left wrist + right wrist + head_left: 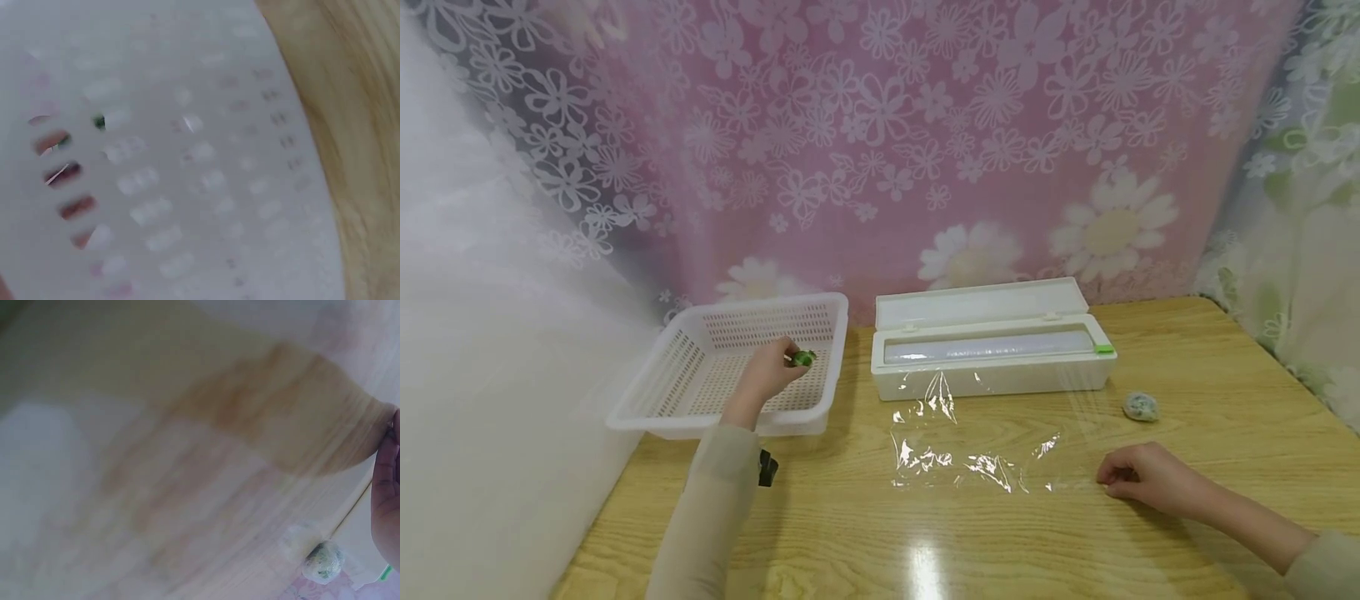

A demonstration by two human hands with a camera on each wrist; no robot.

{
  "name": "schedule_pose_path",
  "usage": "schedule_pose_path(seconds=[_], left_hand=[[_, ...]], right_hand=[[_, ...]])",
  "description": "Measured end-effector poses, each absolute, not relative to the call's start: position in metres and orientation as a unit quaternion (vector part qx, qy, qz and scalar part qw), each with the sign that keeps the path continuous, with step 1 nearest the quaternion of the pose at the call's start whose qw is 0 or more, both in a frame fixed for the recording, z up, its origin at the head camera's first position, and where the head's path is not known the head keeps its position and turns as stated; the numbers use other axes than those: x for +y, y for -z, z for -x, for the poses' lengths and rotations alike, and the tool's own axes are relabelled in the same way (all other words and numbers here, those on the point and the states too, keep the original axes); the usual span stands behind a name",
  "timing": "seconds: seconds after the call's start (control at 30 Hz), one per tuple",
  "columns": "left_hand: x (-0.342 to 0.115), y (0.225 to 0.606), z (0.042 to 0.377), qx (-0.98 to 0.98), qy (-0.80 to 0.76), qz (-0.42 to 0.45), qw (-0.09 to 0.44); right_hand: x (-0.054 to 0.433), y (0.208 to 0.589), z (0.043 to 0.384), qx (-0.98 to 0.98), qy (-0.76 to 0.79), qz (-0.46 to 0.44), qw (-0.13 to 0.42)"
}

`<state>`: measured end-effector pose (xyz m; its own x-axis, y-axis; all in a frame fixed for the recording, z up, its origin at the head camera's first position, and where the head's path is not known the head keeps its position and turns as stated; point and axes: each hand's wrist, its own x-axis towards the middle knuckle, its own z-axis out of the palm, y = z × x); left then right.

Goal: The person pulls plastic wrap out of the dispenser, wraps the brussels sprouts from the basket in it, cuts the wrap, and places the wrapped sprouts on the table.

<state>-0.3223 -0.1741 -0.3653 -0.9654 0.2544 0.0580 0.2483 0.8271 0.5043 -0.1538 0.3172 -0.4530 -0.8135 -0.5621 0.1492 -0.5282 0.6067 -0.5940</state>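
Observation:
Inside the white perforated basket (838, 358), my left hand (767, 371) pinches a small green vegetable (803, 358) whose exact kind is unclear. The left wrist view mostly shows the basket's wall (206, 162), with blurred bits of fingers and green through its holes. On the right, my right hand (1157, 479) pinches the near right corner of a sheet of clear plastic wrap (992, 467). That sheet runs out from the roll (988, 346) in an open white dispenser box (992, 379) and lies over the table. In the right wrist view, the right hand (387, 506) shows only at the edge.
A small wrapped bundle (1141, 407), whitish green, sits on the wooden table (850, 542) right of the dispenser; it also shows in the right wrist view. The dispenser's lid (981, 304) stands raised, and a green cutter slide (1104, 349) is at its right end. Flowered curtain (880, 150) hangs behind.

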Motion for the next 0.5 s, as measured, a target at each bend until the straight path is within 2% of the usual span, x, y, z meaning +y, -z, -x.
schedule_pose_path(seconds=[0.27, 0.5], left_hand=[[-0.142, 0.353, 0.300, 0.927, -0.315, -0.183, -0.094], [-0.107, 0.349, 0.282, 0.901, -0.349, -0.238, -0.097]], right_hand=[[0.318, 0.454, 0.154, 0.894, 0.324, 0.307, 0.026], [0.318, 0.454, 0.154, 0.897, 0.320, 0.303, 0.031]])
